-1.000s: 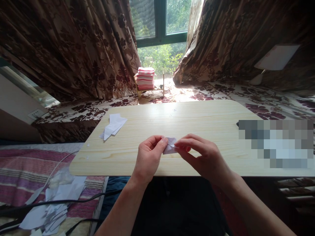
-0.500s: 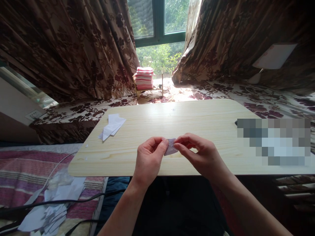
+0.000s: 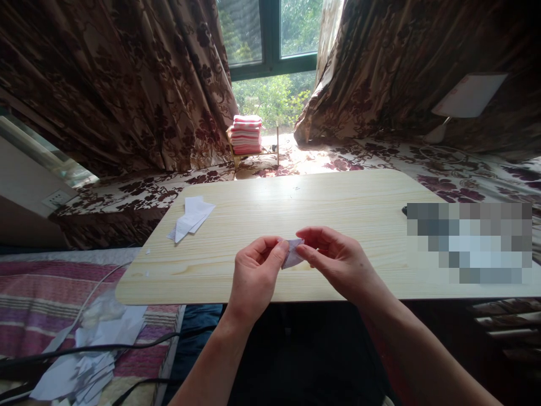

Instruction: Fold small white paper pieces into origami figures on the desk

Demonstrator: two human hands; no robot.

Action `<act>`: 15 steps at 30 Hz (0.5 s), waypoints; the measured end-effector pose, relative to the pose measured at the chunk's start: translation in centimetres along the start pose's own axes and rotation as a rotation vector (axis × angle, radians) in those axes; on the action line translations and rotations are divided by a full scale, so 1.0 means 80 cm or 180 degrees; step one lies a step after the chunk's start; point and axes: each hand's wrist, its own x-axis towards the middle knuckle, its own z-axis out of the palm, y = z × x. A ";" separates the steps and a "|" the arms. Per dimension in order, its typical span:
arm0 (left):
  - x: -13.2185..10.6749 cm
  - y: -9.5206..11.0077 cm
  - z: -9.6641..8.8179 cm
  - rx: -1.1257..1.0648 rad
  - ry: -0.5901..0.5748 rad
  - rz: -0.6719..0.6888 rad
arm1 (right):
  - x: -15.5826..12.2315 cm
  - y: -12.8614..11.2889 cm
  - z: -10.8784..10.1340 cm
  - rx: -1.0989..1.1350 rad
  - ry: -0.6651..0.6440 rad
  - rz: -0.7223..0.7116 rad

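Both hands meet over the near part of a pale wooden tabletop [image 3: 296,203]. Between them is a small folded piece of white paper [image 3: 292,252], held just above the wood. My left hand [image 3: 257,275] pinches its left side with thumb and curled fingers. My right hand [image 3: 338,260] pinches its right side, fingers pressed together over the top edge. Most of the paper is hidden by the fingertips.
A few white paper pieces [image 3: 191,217] lie at the tabletop's far left. Paper scraps [image 3: 91,355] and black cables [image 3: 105,347] cover a striped blanket at lower left. A stack of pink cloths [image 3: 246,134] stands by the window. A blurred patch [image 3: 469,242] sits at the right.
Both hands keep their pinch and have shifted only slightly. The paper looks narrower between the fingertips than a second ago.
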 end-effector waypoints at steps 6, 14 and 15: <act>0.001 -0.002 0.000 -0.0018 0.0076 -0.0079 | 0.001 -0.003 0.000 0.0088 0.0023 -0.0004; 0.003 -0.003 0.000 0.0102 0.0060 -0.0135 | -0.001 -0.007 -0.002 0.0079 0.0090 0.0070; 0.003 -0.003 -0.001 0.0125 0.0062 -0.0125 | -0.001 -0.007 -0.002 0.0085 0.0092 0.0088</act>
